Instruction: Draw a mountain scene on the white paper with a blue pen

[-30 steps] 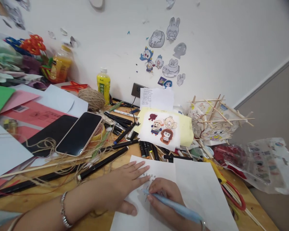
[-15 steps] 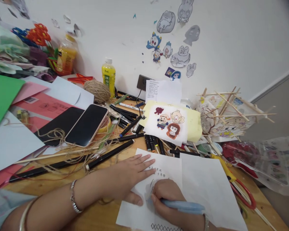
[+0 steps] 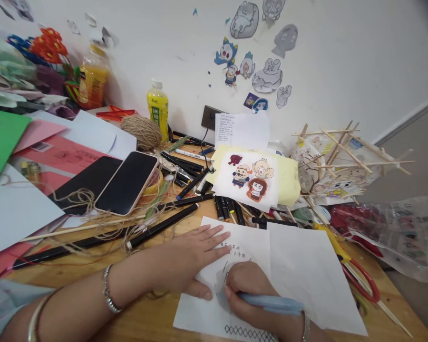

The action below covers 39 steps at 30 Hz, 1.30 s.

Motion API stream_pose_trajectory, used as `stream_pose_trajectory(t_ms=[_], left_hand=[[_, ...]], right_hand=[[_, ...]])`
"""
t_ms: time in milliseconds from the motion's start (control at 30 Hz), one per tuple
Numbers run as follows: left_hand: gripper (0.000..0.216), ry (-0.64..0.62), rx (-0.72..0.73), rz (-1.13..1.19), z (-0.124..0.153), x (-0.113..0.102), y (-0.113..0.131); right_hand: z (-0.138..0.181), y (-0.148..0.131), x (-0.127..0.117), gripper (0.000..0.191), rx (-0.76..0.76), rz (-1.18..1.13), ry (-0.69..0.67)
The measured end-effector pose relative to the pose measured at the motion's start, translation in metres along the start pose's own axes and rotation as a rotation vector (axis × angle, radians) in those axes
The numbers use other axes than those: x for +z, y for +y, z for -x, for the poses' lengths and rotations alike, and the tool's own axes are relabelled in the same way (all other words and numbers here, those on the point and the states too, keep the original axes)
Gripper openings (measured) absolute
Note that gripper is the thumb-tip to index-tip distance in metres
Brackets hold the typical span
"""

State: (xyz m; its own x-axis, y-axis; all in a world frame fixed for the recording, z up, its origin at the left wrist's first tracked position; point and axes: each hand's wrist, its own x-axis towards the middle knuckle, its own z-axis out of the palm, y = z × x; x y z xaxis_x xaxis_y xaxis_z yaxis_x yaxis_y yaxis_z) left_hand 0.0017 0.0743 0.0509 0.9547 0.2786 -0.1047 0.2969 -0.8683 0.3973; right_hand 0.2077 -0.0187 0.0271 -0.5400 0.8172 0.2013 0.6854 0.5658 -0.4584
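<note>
My right hand [image 3: 251,289] is curled tight, thumb and fingers pinching a pale blue, slender-barrelled pen [image 3: 271,303] that slants back toward my wrist; its writing tip is hidden behind my fingers. My left hand [image 3: 185,261] lies flat with the fingers a little spread, their tips on the white paper sheet with black handwriting [image 3: 196,313], its thumb resting by the sheet's left side. That sheet is in front of me on the light brown wooden table [image 3: 157,318], with short lines of characters near its top, a few curved strokes by my right hand and a row of crossed black diamonds [image 3: 249,331] along the bottom. Blank white paper [image 3: 306,275] adjoins it on the right; I cannot tell whether the two are one folded piece. Just beyond lie black-barrelled markers [image 3: 237,213], then a white sheet of four coloured cartoon figures [image 3: 249,180] over yellow paper [image 3: 288,185]. A red-and-yellow looped handle [image 3: 333,244] is right of the blank paper, and farther back stands a frame of thin wooden sticks [image 3: 337,164]. To my left is a black-screened smartphone [image 3: 126,183], with a ball of brown twine [image 3: 141,130] and a yellow white-capped bottle [image 3: 157,108] behind it.
</note>
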Motion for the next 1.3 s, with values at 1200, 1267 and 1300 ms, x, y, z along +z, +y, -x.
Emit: stream_pose_trajectory(t_ms=[1200, 1267, 1300], left_hand=[[0.086, 0.013, 0.012, 0.026, -0.001, 0.001, -0.003], [0.086, 0.015, 0.016, 0.041, -0.001, 0.001, -0.004], [0.086, 0.023, 0.019, 0.050, -0.001, 0.001, -0.005]], right_hand=[[0.009, 0.013, 0.005, 0.036, 0.109, -0.003, 0.055], [0.009, 0.012, 0.003, 0.036, 0.118, -0.017, 0.066], [0.009, 0.012, 0.002, 0.036, 0.111, -0.025, 0.059]])
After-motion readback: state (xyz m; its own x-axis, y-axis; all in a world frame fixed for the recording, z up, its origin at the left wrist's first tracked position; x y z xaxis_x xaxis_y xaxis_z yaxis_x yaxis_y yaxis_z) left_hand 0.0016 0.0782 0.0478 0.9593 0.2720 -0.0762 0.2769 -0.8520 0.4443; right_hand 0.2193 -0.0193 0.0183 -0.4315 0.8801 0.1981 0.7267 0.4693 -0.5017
